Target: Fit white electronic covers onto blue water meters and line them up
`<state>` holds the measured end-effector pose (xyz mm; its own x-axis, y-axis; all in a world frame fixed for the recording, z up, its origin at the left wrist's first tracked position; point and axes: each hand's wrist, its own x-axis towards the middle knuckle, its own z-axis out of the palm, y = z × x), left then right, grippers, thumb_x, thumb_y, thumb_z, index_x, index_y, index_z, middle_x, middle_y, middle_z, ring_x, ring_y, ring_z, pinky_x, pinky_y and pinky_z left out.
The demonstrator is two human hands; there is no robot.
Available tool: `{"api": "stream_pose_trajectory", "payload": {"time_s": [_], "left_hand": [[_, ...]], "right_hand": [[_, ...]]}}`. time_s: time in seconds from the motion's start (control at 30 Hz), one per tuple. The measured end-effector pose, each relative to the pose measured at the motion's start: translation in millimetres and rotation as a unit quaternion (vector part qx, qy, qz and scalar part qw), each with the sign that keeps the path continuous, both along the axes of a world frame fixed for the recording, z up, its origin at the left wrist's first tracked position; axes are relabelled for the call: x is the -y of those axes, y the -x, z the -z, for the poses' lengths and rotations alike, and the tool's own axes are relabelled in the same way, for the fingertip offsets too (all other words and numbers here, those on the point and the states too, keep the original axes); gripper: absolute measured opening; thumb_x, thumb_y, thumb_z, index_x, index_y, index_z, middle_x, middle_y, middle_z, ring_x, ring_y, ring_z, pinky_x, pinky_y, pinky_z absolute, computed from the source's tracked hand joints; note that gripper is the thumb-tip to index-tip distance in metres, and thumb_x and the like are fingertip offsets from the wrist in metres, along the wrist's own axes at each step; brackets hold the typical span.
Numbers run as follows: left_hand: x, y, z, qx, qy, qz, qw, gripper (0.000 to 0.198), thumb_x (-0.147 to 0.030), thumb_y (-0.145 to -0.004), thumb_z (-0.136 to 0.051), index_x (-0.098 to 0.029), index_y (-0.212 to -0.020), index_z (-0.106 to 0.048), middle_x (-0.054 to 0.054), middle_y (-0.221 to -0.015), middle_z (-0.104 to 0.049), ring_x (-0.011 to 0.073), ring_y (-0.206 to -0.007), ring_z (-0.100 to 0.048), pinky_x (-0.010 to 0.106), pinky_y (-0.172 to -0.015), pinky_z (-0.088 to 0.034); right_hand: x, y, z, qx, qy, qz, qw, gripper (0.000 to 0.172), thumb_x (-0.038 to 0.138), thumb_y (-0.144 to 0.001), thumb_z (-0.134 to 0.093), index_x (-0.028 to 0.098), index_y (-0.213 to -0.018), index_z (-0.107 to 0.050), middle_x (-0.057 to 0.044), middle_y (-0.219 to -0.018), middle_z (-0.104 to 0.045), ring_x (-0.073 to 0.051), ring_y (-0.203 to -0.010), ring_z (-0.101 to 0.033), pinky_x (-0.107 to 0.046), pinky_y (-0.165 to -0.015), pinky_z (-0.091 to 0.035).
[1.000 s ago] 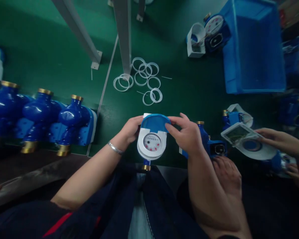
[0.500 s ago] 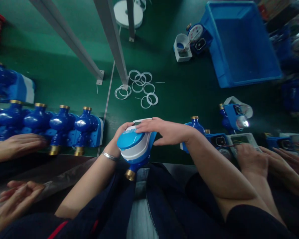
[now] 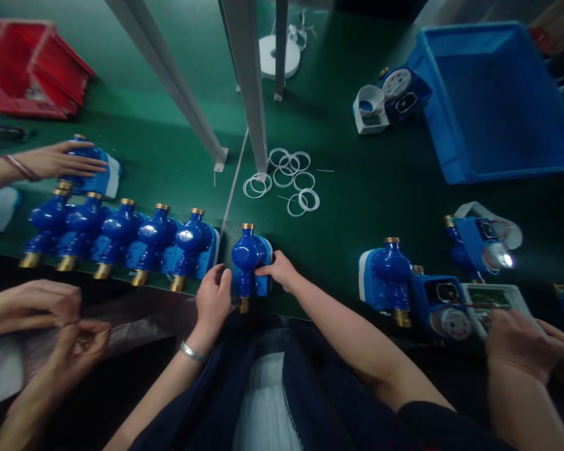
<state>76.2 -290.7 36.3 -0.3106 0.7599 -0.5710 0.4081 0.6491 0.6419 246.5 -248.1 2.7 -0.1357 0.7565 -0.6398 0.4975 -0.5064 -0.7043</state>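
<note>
A blue water meter with brass ends stands on its side on the green table in front of me. My right hand grips its right side, with the thumb across the lower pipe and the other fingers partly hidden behind. Just to its left is my left hand, thumb apart from loosely bent fingers and nothing in it. Beyond that hand, a row of several similar water meters stretches to the left.
White rings lie scattered by the foot of a grey metal post. Another water meter stands at the right, beside a co-worker's hands. A blue bin and a red bin sit farther back. Co-workers' hands are at the left.
The water meter has been turned from lid-up in both hands to standing on its side on the table. My left hand has come off it. The view has swung left.
</note>
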Motion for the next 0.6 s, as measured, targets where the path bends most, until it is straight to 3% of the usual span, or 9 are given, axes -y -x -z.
{"api": "stream_pose_trajectory", "payload": {"time_s": [0.1, 0.3, 0.37, 0.43, 0.47, 0.5, 0.53, 0.6], "left_hand": [[3, 1, -12.5, -0.167, -0.175, 0.058, 0.969, 0.032, -0.036, -0.082, -0.048, -0.015, -0.106, -0.054, 0.004, -0.082, -0.053, 0.0175, -0.076, -0.052, 0.030, -0.073, -0.042], [0, -13, -20.4, -0.204, -0.358, 0.134, 0.901, 0.020, -0.019, -0.080, -0.051, -0.014, -0.099, -0.056, 0.003, -0.080, -0.052, 0.0125, -0.069, -0.051, 0.026, -0.066, -0.045], [-7, -21, -18.4, -0.185, -0.389, 0.169, 0.887, 0.018, -0.016, -0.080, -0.051, -0.013, -0.096, -0.058, 0.004, -0.082, -0.054, 0.0124, -0.071, -0.052, 0.026, -0.066, -0.046], [-18, -34, -15.5, -0.154, -0.384, 0.205, 0.887, 0.018, -0.015, -0.080, -0.050, -0.013, -0.096, -0.059, 0.005, -0.086, -0.056, 0.0128, -0.075, -0.054, 0.026, -0.068, -0.047], [-25, -42, -14.1, -0.137, -0.381, 0.217, 0.888, 0.019, -0.016, -0.080, -0.050, -0.014, -0.096, -0.059, 0.005, -0.087, -0.056, 0.0126, -0.075, -0.055, 0.026, -0.068, -0.047], [-32, -51, -13.0, -0.121, -0.379, 0.222, 0.890, 0.019, -0.016, -0.080, -0.050, -0.014, -0.095, -0.060, 0.005, -0.088, -0.056, 0.0120, -0.074, -0.055, 0.026, -0.068, -0.048], [-40, -61, -12.3, -0.104, -0.377, 0.221, 0.894, 0.018, -0.017, -0.079, -0.050, -0.014, -0.095, -0.061, 0.005, -0.087, -0.057, 0.0112, -0.072, -0.054, 0.025, -0.067, -0.048], [-54, -80, -12.5, -0.071, -0.371, 0.205, 0.903, 0.017, -0.017, -0.079, -0.051, -0.013, -0.091, -0.062, 0.004, -0.085, -0.057, 0.0099, -0.068, -0.053, 0.023, -0.063, -0.047]], "right_hand": [[11, -13, -18.0, -0.018, -0.039, 0.018, 0.999, 0.032, 0.040, -0.089, -0.049, 0.011, -0.097, -0.057, -0.003, -0.090, -0.059, -0.014, -0.078, -0.058, -0.031, -0.070, -0.050], [57, -115, -69.3, 0.027, -0.078, 0.060, 0.995, 0.032, 0.038, -0.088, -0.051, 0.012, -0.107, -0.055, -0.005, -0.101, -0.057, -0.017, -0.086, -0.058, -0.033, -0.074, -0.051], [77, -159, -79.1, 0.061, -0.083, 0.069, 0.992, 0.035, 0.040, -0.089, -0.049, 0.010, -0.105, -0.055, -0.004, -0.099, -0.058, -0.017, -0.084, -0.058, -0.032, -0.072, -0.050], [97, -204, -83.8, 0.107, -0.085, 0.084, 0.987, 0.040, 0.035, -0.097, -0.026, 0.009, -0.104, -0.056, -0.004, -0.095, -0.057, -0.015, -0.083, -0.057, -0.030, -0.070, -0.048], [108, -225, -84.3, 0.145, -0.087, 0.091, 0.981, 0.065, 0.022, -0.093, 0.007, 0.004, -0.105, -0.054, -0.005, -0.092, -0.055, -0.013, -0.087, -0.054, -0.031, -0.071, -0.042], [118, -245, -83.7, 0.206, -0.091, 0.105, 0.969, 0.054, 0.026, -0.094, -0.006, 0.019, -0.103, -0.058, -0.005, -0.085, -0.057, -0.015, -0.085, -0.056, -0.025, -0.066, -0.046], [127, -262, -82.1, 0.305, -0.097, 0.110, 0.941, 0.044, 0.027, -0.093, -0.016, 0.026, -0.103, -0.058, -0.005, -0.078, -0.055, -0.016, -0.086, -0.056, -0.025, -0.065, -0.047], [141, -284, -77.1, 0.436, -0.068, 0.097, 0.892, 0.033, 0.025, -0.088, -0.029, 0.025, -0.104, -0.058, -0.009, -0.079, -0.054, -0.025, -0.098, -0.052, -0.034, -0.075, -0.048]]}}
